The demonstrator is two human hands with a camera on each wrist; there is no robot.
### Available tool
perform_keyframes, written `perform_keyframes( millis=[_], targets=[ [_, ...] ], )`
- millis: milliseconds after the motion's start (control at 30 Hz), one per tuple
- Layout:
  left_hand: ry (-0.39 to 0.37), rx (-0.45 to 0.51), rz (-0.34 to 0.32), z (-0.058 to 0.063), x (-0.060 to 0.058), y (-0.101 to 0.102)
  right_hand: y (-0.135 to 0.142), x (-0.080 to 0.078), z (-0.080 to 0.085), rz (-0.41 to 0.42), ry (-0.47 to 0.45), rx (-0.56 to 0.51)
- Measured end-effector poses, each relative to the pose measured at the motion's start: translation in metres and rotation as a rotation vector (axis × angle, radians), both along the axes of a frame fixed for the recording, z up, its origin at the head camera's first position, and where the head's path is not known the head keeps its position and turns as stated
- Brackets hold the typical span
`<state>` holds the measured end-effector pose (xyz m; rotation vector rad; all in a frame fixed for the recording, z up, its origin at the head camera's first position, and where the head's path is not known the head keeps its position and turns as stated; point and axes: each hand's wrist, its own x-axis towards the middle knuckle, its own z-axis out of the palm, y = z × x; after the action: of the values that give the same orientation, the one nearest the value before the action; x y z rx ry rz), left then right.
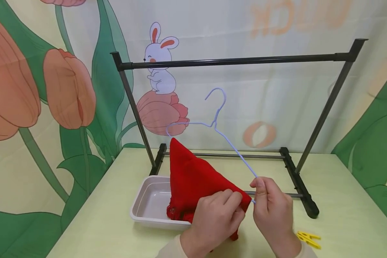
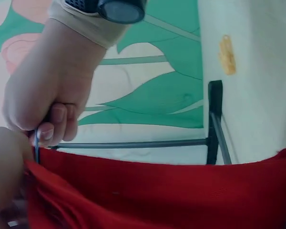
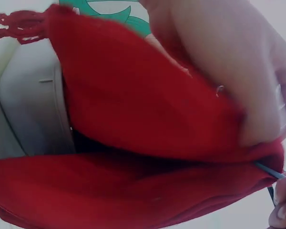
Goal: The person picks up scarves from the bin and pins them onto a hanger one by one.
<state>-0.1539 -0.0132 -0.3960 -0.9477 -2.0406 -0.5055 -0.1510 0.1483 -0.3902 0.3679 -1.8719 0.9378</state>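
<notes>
The left hand point(image 1: 217, 216) pinches the cloth point(image 1: 193, 175) in its fingers; the cloth drapes over the lower bar of the hanger point(image 1: 235, 149), mostly left of them. Just beside, the right hand point(image 1: 274, 211) grips the hanger's right end. The tray point(image 1: 153, 200) sits left of both hands' fingers, the clip point(image 1: 306, 238) right; the rack point(image 1: 232, 61) stands beyond them on the counter point(image 1: 100, 215).

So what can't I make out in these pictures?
Head: part of the tray, behind the red cloth.
Head: lower bar of the hanger, mostly under cloth.
Head: orange lettering, cut off by the top edge.
Left wrist: dark wrist device, cut off by top edge.
</notes>
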Motion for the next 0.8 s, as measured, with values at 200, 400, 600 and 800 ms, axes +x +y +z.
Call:
perform_keyframes(
  millis=[200, 400, 600, 800],
  targets=[
    [0.134, -0.107, -0.089, 0.005, 0.004, -0.001, 0.002, 0.000, 0.002, -0.019, 0.001, -0.006],
    [-0.003, -0.173, -0.092, 0.006, 0.002, -0.005, 0.004, 0.001, 0.004, 0.002, -0.032, -0.049],
    [-0.164, -0.120, -0.101, 0.007, -0.006, -0.019, 0.007, 0.003, 0.006, 0.033, -0.091, -0.107],
    [-0.320, 0.207, 0.098, 0.004, -0.034, -0.052, 0.008, 0.005, 0.008, 0.049, -0.138, -0.170]
  ],
)
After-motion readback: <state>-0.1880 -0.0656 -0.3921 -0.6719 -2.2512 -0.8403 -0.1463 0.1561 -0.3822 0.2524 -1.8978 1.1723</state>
